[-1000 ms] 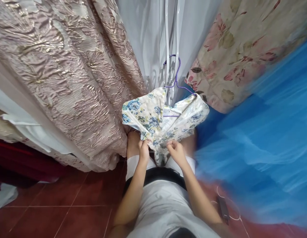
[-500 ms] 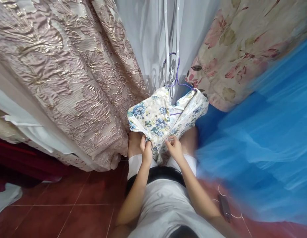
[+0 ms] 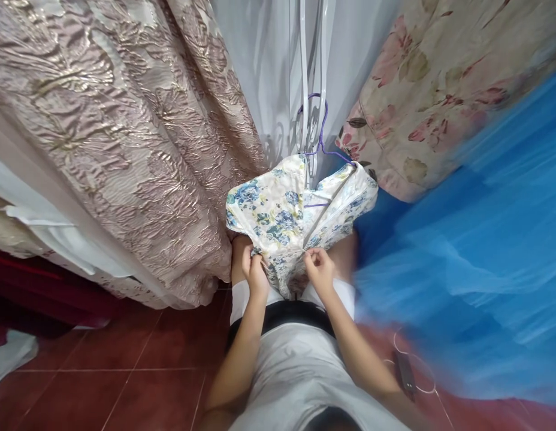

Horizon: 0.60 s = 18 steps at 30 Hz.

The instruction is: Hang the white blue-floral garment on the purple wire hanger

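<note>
A white blouse with blue and yellow flowers (image 3: 278, 209) hangs from a purple hanger (image 3: 322, 129) in front of my thighs, its neckline open in a V. My left hand (image 3: 256, 272) pinches the cloth at the blouse's lower left side. With thumb and fingertips together, my right hand (image 3: 320, 269) grips the front edge near the bottom of the V. Whatever small fastening may lie between those fingertips is too small to make out. The lower end of the blouse bunches between my legs.
Pink brocade cloth (image 3: 138, 143) hangs on the left. White metal rods (image 3: 305, 72) stand before a white curtain (image 3: 255, 54). Floral fabric (image 3: 422, 108) and blue tulle (image 3: 462, 257) hang on the right. A dark device with a cord (image 3: 404, 372) lies on the red tiled floor (image 3: 165, 341).
My left hand has moved a little left, drawing the blouse's left side outward. My right hand has shifted slightly right and stays at the front edge.
</note>
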Tool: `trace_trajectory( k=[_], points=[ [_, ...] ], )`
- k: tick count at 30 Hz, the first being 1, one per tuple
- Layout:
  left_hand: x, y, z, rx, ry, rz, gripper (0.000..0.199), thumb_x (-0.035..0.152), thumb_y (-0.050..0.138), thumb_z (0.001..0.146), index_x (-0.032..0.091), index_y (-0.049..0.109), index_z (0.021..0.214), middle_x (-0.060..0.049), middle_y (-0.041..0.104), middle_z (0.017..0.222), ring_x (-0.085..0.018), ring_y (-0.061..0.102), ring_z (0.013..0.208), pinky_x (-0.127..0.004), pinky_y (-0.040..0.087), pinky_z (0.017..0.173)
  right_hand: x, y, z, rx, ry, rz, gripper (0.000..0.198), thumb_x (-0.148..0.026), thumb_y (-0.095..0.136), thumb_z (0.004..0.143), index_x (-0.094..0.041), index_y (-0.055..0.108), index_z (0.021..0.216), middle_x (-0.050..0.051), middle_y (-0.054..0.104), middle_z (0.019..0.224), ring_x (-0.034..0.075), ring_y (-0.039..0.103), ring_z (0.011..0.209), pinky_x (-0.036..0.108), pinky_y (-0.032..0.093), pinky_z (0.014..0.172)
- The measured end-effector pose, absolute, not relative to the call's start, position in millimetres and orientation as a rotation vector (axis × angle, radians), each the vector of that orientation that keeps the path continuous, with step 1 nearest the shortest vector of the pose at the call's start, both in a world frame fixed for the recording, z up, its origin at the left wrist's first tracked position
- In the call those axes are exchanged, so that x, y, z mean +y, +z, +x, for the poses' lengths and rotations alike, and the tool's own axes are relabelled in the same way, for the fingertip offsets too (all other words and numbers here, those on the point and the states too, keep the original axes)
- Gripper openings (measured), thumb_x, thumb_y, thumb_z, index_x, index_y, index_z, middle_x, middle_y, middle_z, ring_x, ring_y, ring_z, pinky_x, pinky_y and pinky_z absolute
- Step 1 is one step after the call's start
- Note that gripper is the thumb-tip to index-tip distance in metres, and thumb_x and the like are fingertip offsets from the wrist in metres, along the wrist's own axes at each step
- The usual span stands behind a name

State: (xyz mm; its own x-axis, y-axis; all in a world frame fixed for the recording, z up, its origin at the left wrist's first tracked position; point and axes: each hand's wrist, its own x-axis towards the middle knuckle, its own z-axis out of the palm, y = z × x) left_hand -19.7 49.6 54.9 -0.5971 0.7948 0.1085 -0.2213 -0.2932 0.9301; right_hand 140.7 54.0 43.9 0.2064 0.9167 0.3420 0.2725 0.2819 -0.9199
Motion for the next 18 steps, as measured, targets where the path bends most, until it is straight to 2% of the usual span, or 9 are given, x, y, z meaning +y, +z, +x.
trace_trajectory(
  k=[3, 5, 8, 10, 15, 18],
  points=[
    [46, 53, -18, 1.38, 2.292, 0.879, 0.025, 0.029, 0.063, 0.081, 0.02, 0.058, 0.105, -0.005, 0.06, 0.101, -0.019, 0.06, 0.097, -0.029, 0.048, 0.09, 52, 39, 144, -1.321, 0.638, -1.188, 0.023, -0.043, 0.054, 0.089, -0.022, 0.06, 0.084, -0.005, 0.045, 0.057, 0.015, 0.046, 0.056, 0.028, 0.042, 0.06],
    [41, 51, -13, 1.472, 2.38, 1.169, 0.023, 0.028, 0.065, 0.084, 0.02, 0.058, 0.105, -0.007, 0.06, 0.108, -0.022, 0.059, 0.106, -0.035, 0.046, 0.097, 51, 38, 144, -1.336, 0.62, -1.176, 0.025, -0.045, 0.052, 0.091, -0.022, 0.06, 0.086, -0.003, 0.048, 0.059, 0.016, 0.048, 0.057, 0.029, 0.043, 0.06],
    [36, 49, 1, 1.44, 2.017, 1.739, 0.011, 0.026, 0.064, 0.088, 0.021, 0.063, 0.097, -0.008, 0.065, 0.098, -0.024, 0.06, 0.101, -0.039, 0.046, 0.097, 50, 40, 144, -1.417, 0.615, -1.152, 0.025, -0.044, 0.051, 0.093, -0.022, 0.061, 0.09, 0.001, 0.058, 0.067, 0.018, 0.055, 0.061, 0.03, 0.046, 0.062],
    [36, 48, 11, 1.371, 1.754, 1.86, 0.008, 0.024, 0.063, 0.089, 0.021, 0.065, 0.096, -0.008, 0.068, 0.095, -0.024, 0.062, 0.098, -0.039, 0.046, 0.096, 49, 42, 143, -1.493, 0.644, -1.134, 0.025, -0.044, 0.051, 0.094, -0.022, 0.061, 0.092, 0.004, 0.064, 0.074, 0.019, 0.061, 0.066, 0.03, 0.049, 0.064],
    [45, 46, 24, 1.394, 1.694, 1.72, 0.005, 0.024, 0.061, 0.089, 0.023, 0.066, 0.089, -0.007, 0.068, 0.09, -0.024, 0.063, 0.094, -0.037, 0.048, 0.091, 47, 45, 142, -1.563, 0.703, -1.109, 0.025, -0.044, 0.047, 0.096, -0.023, 0.061, 0.096, 0.008, 0.071, 0.088, 0.023, 0.069, 0.083, 0.032, 0.054, 0.071],
    [47, 44, 25, 1.39, 1.651, 1.764, 0.007, 0.026, 0.059, 0.091, 0.022, 0.064, 0.088, -0.007, 0.067, 0.089, -0.023, 0.062, 0.091, -0.036, 0.047, 0.089, 49, 47, 143, -1.576, 0.685, -1.106, 0.026, -0.044, 0.047, 0.097, -0.023, 0.061, 0.096, 0.008, 0.072, 0.09, 0.022, 0.07, 0.082, 0.032, 0.054, 0.072]
  ],
)
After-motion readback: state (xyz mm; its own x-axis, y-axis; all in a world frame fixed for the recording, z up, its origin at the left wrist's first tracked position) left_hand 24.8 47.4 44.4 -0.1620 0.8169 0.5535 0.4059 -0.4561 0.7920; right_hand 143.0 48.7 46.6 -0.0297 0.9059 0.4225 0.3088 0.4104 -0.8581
